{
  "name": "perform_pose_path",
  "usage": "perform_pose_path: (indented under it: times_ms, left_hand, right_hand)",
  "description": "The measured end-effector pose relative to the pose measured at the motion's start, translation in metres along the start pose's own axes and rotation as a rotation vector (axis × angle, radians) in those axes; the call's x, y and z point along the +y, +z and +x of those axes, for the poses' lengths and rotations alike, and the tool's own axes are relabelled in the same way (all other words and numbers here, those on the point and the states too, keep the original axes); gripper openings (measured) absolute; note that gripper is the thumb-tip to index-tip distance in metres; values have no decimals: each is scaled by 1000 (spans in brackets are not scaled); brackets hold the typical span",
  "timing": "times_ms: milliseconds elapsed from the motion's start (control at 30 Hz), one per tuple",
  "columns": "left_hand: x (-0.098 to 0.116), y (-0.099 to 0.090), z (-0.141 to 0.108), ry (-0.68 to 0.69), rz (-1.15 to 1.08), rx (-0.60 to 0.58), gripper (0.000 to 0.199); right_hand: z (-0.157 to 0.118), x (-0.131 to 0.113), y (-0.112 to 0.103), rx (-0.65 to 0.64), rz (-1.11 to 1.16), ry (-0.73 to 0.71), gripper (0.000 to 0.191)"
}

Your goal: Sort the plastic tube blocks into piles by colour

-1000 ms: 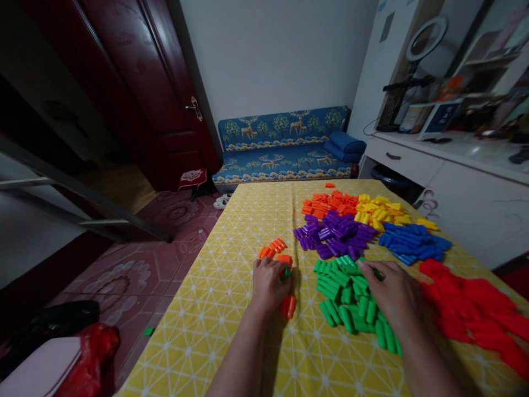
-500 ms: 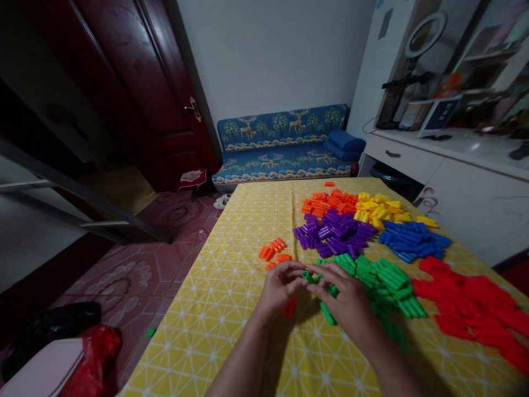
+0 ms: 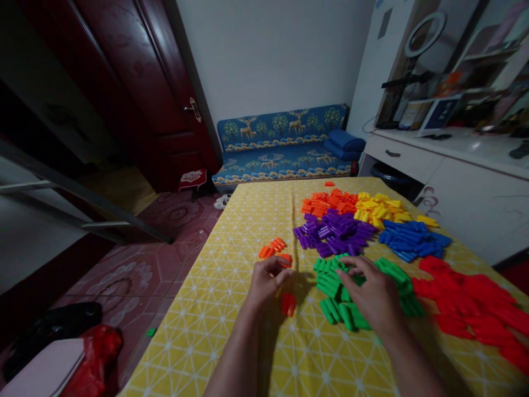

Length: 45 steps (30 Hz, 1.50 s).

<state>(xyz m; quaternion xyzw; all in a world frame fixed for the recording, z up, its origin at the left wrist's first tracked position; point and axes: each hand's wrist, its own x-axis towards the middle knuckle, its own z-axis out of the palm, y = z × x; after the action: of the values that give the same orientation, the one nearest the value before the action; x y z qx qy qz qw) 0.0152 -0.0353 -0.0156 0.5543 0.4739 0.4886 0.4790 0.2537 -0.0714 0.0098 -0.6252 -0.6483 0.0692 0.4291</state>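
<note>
My left hand (image 3: 268,280) hovers over the table beside a few loose orange plastic pieces (image 3: 288,259). Its thumb and fingers are apart, and I see nothing between them. Below and to its right lies another small orange piece (image 3: 288,304). Over the pile of green tube-like plastic pieces (image 3: 329,284) is my right hand (image 3: 370,289), thumb and fingertips spread around a gap. It covers part of that pile, so I cannot tell whether its fingertips touch a piece.
Purple pieces (image 3: 334,232), orange pieces (image 3: 328,203), yellow pieces (image 3: 382,209), blue pieces (image 3: 413,241) and red pieces (image 3: 471,306) lie in separate heaps on the yellow patterned tablecloth (image 3: 223,275). A blue sofa (image 3: 285,143) stands beyond; a white cabinet (image 3: 475,193) flanks the right.
Both hands have drawn apart from where they met around a green piece. The left moved left towards the orange pieces, the right moved right over the green pile. No green piece shows between them now.
</note>
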Motion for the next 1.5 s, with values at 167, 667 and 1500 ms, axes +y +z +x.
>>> perform_pose_path:
  times_ms: [167, 667, 1500]
  left_hand:
    - [8, -43, 0, -73, 154, -202, 35]
    - [7, -27, -22, 94, 776, -246, 48]
    - [-14, -35, -6, -35, 824, 28, 29]
  right_hand:
    - [15, 54, -24, 93, -178, 125, 31]
    - [-26, -40, 39, -206, 238, -63, 18]
    - [-46, -58, 102, -277, 176, -87, 17]
